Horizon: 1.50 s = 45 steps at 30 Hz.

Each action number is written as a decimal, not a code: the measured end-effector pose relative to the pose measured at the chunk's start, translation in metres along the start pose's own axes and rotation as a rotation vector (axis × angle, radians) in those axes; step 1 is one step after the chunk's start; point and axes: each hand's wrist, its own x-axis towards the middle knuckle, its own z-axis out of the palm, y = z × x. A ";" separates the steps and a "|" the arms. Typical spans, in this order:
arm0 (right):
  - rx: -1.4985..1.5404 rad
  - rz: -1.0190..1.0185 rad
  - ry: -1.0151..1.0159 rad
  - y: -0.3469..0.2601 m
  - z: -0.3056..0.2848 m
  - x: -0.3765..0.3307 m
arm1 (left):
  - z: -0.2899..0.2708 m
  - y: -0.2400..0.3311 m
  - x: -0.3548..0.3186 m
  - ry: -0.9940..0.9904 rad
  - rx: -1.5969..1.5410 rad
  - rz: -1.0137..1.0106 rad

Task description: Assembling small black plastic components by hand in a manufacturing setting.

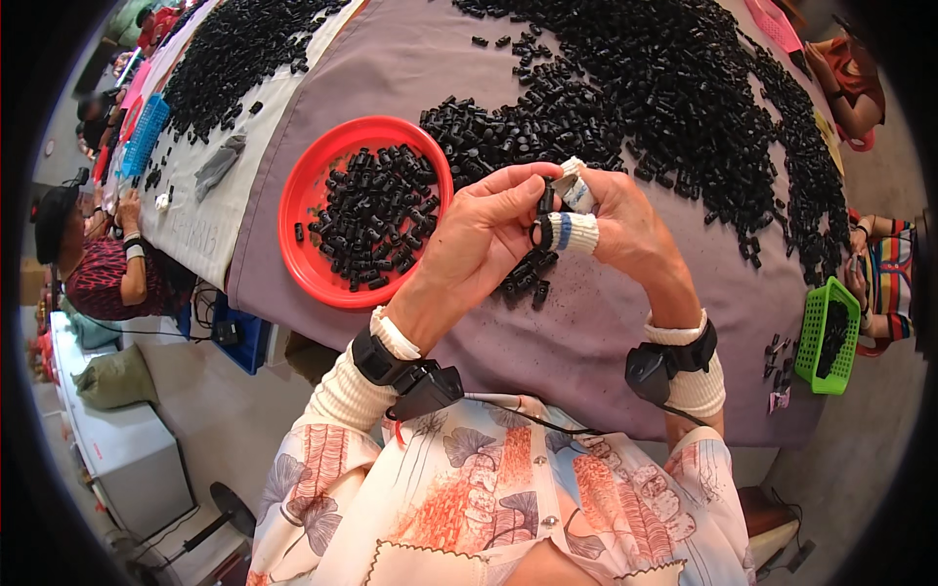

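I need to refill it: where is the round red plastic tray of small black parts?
In the head view the round red plastic tray sits on the purple-grey tablecloth, left of the left hand, beside the big black pile.

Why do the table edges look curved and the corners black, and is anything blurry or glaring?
In the head view, the fisheye lens bends the table edges and leaves a black rim; daylight is soft and even, with no harsh glare on the red bowl; both hands, left hand and right hand, look sharp, while figures near the rim are squeezed.

Black plastic pieces (674, 88) fill a red bowl (303, 210) on a mauve tablecloth (410, 59); green basket (819, 337).
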 end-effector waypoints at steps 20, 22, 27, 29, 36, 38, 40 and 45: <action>-0.006 0.008 -0.059 0.001 0.003 0.000 | -0.002 -0.001 -0.001 0.012 0.093 0.017; -0.012 -0.006 -0.059 0.001 0.004 0.001 | -0.002 -0.002 -0.001 0.030 0.109 0.026; -0.032 -0.028 -0.034 0.003 0.004 -0.001 | -0.003 -0.001 -0.001 0.005 0.064 0.023; 0.067 -0.034 -0.011 0.003 0.004 -0.002 | -0.004 -0.001 -0.001 -0.036 0.023 0.024; 0.016 0.117 -0.025 -0.012 0.001 -0.001 | -0.005 -0.002 -0.003 -0.026 -0.006 0.043; 0.024 0.097 0.005 -0.011 0.001 -0.001 | -0.003 -0.002 -0.003 -0.044 0.004 0.051; 0.050 0.076 0.014 -0.008 0.003 -0.001 | 0.000 0.000 -0.004 -0.023 0.111 0.080; 0.080 0.091 0.031 -0.008 0.005 -0.003 | -0.001 0.001 -0.001 0.020 0.232 0.089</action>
